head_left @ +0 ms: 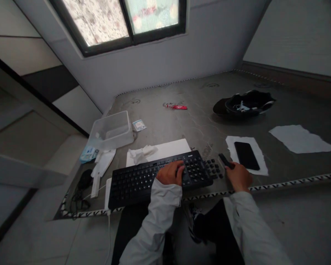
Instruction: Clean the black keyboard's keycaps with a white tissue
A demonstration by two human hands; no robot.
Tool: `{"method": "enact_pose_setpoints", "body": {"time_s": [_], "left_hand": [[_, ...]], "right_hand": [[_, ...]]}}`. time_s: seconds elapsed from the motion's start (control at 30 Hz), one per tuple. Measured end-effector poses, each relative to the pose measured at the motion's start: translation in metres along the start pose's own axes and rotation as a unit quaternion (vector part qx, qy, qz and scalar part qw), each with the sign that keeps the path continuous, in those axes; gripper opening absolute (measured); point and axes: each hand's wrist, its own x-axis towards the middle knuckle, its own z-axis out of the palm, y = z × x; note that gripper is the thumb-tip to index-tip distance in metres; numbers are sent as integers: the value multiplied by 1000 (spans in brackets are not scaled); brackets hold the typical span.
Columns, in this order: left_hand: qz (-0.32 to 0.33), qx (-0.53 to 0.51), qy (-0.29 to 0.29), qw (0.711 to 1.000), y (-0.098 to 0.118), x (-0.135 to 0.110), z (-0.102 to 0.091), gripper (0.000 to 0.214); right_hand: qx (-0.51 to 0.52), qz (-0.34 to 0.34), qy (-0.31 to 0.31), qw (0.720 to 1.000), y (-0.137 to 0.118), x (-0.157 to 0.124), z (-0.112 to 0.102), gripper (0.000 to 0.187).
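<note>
Keyboard (pixel 135 182), black, one: lying along the near edge of the mattress (pixel 179 125). Left hand (pixel 169 173): on the keyboard beside the number pad, fingers curled; cannot tell whether they pinch anything. Right hand (pixel 239 178): fingers pinching a slim dark bar (pixel 225 161). Keycaps (pixel 213 171), loose, black: between keyboard and right hand. Smartphone (pixel 246 155), black: on white paper (pixel 261 162), just beyond the right hand.

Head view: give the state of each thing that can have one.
Keyboard: keys upward
Small black pieces: loose
Phone: visible side dark
Clear box: open-topped
White tissue: crumpled
Black cap: inside showing
Left hand: curled over keyboard
Right hand: gripping black tool
</note>
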Motion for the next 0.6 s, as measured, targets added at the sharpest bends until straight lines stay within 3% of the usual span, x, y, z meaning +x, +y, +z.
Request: {"method": "enact_pose_setpoints", "body": {"time_s": [0.1, 0.23, 0.3, 0.37, 0.47, 0.53, 0.6], "left_hand": [[-23, 116, 53, 992, -14, 20, -31, 20], [-144, 251, 103, 952, -53, 37, -67, 33], [-210, 283, 88, 932, -73, 39, -77, 43], [-238, 279, 38, 930, -88, 38, -83, 31], [-206, 258, 30, 943, -90, 37, -94, 18], [-153, 227, 86, 958, -77, 38, -102, 21], [-88, 154, 125, 976, -53, 38, -111, 22]], "right_hand": [[22, -2, 62, 998, -3, 0, -7, 46], [70, -39, 133, 988, -17, -6, -31, 41], [93, -65, 163, 980, -25, -11, -45, 36], [114, -91, 196, 970, -34, -17, -59, 33], [155, -124, 239, 950, -51, -30, -80, 29], [198, -144, 247, 938, -66, -44, -95, 29], [256, -166, 217, 927, -83, -64, -111, 30]]}}
